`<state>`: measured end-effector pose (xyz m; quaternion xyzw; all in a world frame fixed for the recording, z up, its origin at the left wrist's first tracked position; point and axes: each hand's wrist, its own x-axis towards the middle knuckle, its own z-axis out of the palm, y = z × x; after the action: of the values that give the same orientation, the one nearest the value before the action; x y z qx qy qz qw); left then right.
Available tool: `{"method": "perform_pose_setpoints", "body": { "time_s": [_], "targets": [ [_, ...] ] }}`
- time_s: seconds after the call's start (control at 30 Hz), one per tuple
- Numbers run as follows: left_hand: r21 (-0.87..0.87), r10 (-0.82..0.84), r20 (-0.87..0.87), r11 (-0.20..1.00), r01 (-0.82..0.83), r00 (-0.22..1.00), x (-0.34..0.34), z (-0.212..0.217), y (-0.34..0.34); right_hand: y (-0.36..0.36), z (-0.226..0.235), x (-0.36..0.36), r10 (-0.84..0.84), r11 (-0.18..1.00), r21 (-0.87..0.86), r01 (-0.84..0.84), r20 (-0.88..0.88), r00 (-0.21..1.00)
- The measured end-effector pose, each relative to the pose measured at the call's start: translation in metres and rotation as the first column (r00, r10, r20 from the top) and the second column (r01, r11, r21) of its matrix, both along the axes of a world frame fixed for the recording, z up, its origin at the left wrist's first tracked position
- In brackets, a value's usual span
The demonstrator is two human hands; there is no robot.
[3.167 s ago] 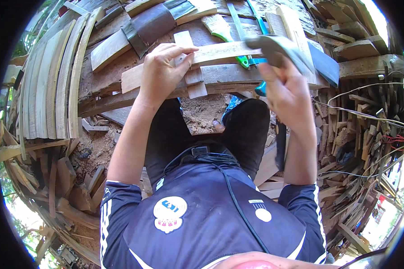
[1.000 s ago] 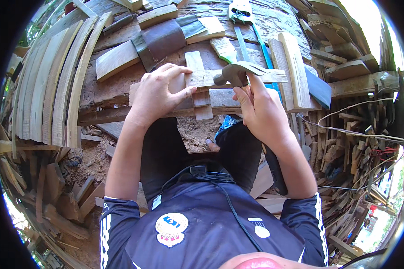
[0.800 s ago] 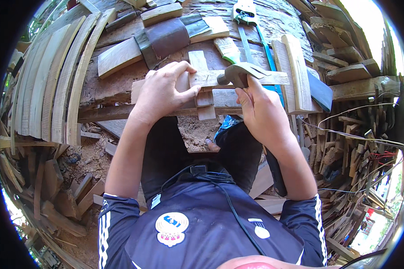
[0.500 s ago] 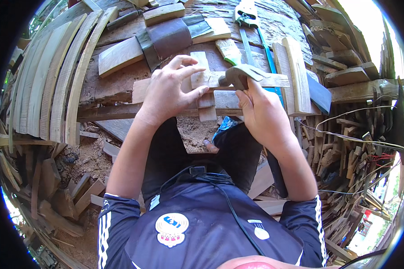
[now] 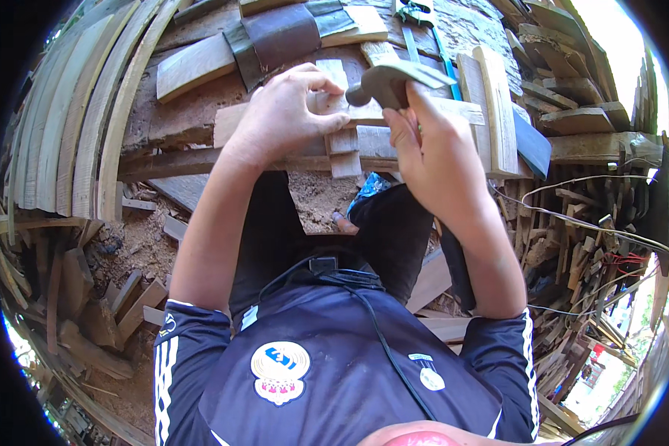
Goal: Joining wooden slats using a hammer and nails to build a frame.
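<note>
My right hand (image 5: 440, 149) grips a claw hammer (image 5: 390, 83) close below its metal head. The hammer's round striking face points left, above two light wooden strips crossed on the bench. One is the long crosswise strip (image 5: 450, 111); the short upright strip (image 5: 333, 72) crosses it near the middle. My left hand (image 5: 284, 111) lies over the left part of the long strip, its thumb and forefinger apart beside the crossing. I see nothing between those fingers. Whether a nail stands there cannot be made out. A small wooden block (image 5: 344, 165) shows at the bench's near edge below the crossing.
A handsaw with a teal frame (image 5: 446, 63) lies at the back of the bench, near a brush's light handle (image 5: 379, 52). Long boards (image 5: 89, 111) line the left side. A wooden block wrapped with dark sandpaper (image 5: 281, 36) lies behind my left hand. Scrap wood (image 5: 565, 260) is piled at right.
The hammer head has lifted slightly and shifted a little left, toward the crossing. My left fingers have drawn closer to the wood. The whole view has tilted a little.
</note>
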<state>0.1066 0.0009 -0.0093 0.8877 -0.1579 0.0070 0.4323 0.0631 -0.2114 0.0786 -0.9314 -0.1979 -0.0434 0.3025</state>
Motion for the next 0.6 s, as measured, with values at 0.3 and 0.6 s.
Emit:
{"method": "perform_pose_setpoints", "body": {
  "time_s": [0.3, 0.6],
  "targets": [
    [0.013, 0.025, 0.035, 1.0, -0.026, 0.999, -0.004, 0.001, 0.002, 0.003, 0.007, -0.002, -0.002, 0.995, 0.095, -0.014, 0.174, 0.985],
    [-0.001, 0.034, 0.056, 0.999, -0.034, 0.998, -0.012, -0.002, 0.003, 0.012, 0.043, -0.014, -0.062, 0.993, 0.111, 0.038, 0.213, 0.975]
  ]
}}
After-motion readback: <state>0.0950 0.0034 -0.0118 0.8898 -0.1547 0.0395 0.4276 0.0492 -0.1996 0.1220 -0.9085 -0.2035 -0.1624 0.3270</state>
